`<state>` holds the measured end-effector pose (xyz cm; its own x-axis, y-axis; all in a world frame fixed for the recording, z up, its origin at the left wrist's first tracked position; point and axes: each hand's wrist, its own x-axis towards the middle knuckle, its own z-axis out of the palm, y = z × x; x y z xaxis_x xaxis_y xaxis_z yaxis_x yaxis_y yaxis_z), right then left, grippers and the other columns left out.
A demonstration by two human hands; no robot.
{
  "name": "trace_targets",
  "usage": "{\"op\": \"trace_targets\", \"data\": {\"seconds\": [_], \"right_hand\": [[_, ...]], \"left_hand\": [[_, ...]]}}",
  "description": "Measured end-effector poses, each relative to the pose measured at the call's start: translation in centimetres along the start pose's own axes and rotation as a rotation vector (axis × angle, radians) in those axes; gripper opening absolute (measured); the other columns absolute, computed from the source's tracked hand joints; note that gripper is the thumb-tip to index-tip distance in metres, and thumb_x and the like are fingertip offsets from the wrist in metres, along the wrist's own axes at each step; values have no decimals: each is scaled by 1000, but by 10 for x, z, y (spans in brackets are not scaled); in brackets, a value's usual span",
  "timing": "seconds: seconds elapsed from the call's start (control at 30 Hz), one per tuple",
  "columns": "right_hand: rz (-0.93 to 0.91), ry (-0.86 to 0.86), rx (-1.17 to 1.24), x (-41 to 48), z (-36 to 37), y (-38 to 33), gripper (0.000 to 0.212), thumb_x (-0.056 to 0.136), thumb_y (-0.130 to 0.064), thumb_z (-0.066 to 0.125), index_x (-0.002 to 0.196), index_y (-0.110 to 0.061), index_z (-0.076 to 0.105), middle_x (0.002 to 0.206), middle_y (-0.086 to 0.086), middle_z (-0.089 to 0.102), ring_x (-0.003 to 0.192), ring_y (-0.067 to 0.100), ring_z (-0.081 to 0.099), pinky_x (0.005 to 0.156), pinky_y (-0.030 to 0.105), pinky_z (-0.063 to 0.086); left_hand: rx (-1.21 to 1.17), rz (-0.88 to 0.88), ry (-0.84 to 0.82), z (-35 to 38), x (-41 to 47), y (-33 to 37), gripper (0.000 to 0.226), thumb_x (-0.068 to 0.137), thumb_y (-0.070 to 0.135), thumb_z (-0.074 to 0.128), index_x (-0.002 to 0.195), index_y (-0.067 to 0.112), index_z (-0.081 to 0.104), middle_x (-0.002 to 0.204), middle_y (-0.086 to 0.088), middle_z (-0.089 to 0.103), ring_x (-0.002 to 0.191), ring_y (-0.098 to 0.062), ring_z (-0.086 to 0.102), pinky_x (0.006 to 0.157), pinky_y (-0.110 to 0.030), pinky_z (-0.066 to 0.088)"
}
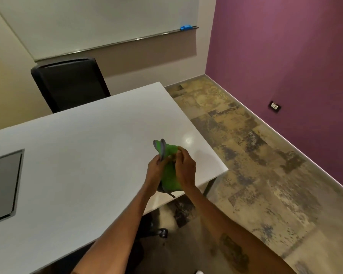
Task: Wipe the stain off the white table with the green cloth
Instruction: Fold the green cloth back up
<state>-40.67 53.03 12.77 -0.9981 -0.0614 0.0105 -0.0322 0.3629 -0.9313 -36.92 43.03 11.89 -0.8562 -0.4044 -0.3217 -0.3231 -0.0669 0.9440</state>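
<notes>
Both the left hand (156, 165) and right hand (184, 167) grip the green cloth (169, 175), bunched lengthwise up-frame, right of centre above the white table (77, 145); no stain shows

The green cloth (169, 173), edged in grey, is bunched and held up right of frame centre, above the near right corner of the table (77, 155). The table is white, smooth and glossy, filling the left and centre. No stain can be made out.
</notes>
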Motion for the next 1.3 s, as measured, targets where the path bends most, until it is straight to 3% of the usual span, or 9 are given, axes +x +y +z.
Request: {"op": "trace_targets", "data": {"seconds": [0.13, 0.23, 0.33, 0.4, 0.5, 0.63, 0.83, 1.13, 1.3], "right_hand": [[88, 81, -26, 13, -5, 2, 32, 100, -16, 43, 127, -12, 60, 127, 11, 60, 115, 26, 57, 96, 29, 41], [237, -77, -49, 22, -1, 8, 34, 99, -25, 47, 127, -9, 58, 128, 16, 56, 116, 33, 54, 101, 44, 44], [381, -300, 134, 23, 6, 2, 33, 100, -38, 43, 101, -13, 65, 112, 14, 65, 101, 30, 60, 90, 44, 48], [426, -357, 199, 22, 13, -2, 34, 98, -42, 46, 86, -16, 65, 101, 12, 67, 93, 28, 61, 85, 44, 49], [426, -353, 307, 19, 28, -7, 22, 92, -28, 59, 73, -21, 67, 86, 6, 69, 83, 25, 59, 74, 38, 49], [415, -398, 400, 13, 48, -10, 19, 89, -9, 61, 83, -24, 71, 95, 4, 71, 90, 23, 62, 82, 39, 52], [398, -407, 392, -4, 102, -24, 22, 90, -3, 60, 109, -11, 70, 115, 15, 69, 105, 34, 63, 97, 50, 52], [417, -494, 282, -56, 208, -45, 23, 92, -7, 60, 113, -10, 69, 116, 14, 68, 110, 36, 61, 99, 53, 49], [423, -588, 255, -98, 276, -56, 26, 92, -5, 59, 115, -10, 68, 117, 14, 69, 106, 31, 63, 98, 50, 51]], "left_hand": [[-83, -28, 60, -8, -2, 6, 18, 95, 31, 58, 101, 19, 70, 93, -2, 75, 85, -17, 72, 65, -23, 54], [-185, -45, 88, -20, -4, 11, 14, 94, 26, 59, 99, 23, 72, 87, 2, 79, 78, -13, 75, 62, -20, 57], [-272, -48, 98, -35, -8, 13, 16, 95, 19, 59, 104, 17, 72, 91, -1, 79, 78, -13, 75, 65, -22, 58], [-304, -49, 109, -45, -10, 13, 20, 96, 17, 59, 111, 12, 71, 98, -4, 79, 84, -16, 75, 71, -25, 59], [-318, -64, 147, -62, -11, 11, 25, 97, 18, 58, 117, 9, 70, 108, -10, 76, 92, -22, 73, 80, -30, 57], [-375, -146, 131, -93, -15, 6, 30, 98, 23, 57, 120, 7, 69, 111, -12, 77, 98, -27, 72, 80, -32, 57], [-263, -268, 189, -162, -23, -11, 22, 96, 24, 54, 109, 12, 68, 99, -4, 71, 86, -23, 65, 74, -31, 52], [-85, -288, 306, -281, -41, -50, 22, 92, 6, 52, 108, 14, 65, 95, -6, 70, 80, -19, 66, 67, -27, 53], [25, -308, 416, -352, -61, -79, 23, 90, 6, 53, 109, 12, 64, 90, -10, 66, 78, -24, 59, 72, -37, 48]]}}
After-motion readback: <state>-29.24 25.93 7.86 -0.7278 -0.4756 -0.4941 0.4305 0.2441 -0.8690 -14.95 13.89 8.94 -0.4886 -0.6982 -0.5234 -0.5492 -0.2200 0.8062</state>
